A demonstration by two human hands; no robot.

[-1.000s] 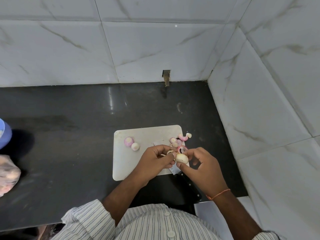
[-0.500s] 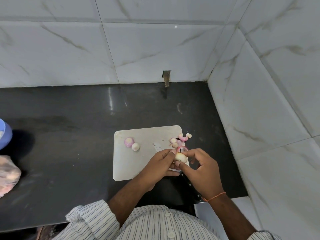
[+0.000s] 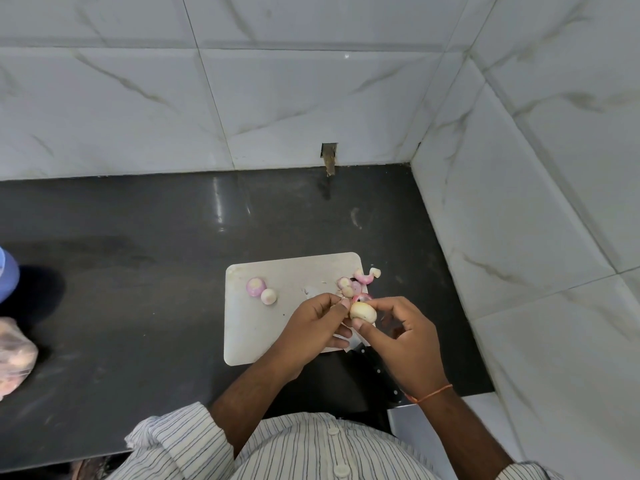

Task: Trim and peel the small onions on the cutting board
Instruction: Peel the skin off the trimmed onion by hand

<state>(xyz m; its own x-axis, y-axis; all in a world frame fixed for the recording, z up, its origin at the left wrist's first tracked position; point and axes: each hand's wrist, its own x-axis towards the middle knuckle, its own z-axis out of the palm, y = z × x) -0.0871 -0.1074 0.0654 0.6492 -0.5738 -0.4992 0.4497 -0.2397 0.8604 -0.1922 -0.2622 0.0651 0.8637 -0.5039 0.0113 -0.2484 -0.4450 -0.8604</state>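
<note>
Onion [image 3: 362,312], pale and nearly bare, has lifted slightly over the cutting board [image 3: 263,327]; left hand [image 3: 311,327] and right hand [image 3: 403,344] pinch it together, peeling almost finished.

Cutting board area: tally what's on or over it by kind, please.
Onion held in both hands: 1
Peeled onions lying on the cutting board, left side: 2
Heap of pink skins and trimmings: 1
Knife, mostly hidden under the hands: 1
Total: 5
</note>
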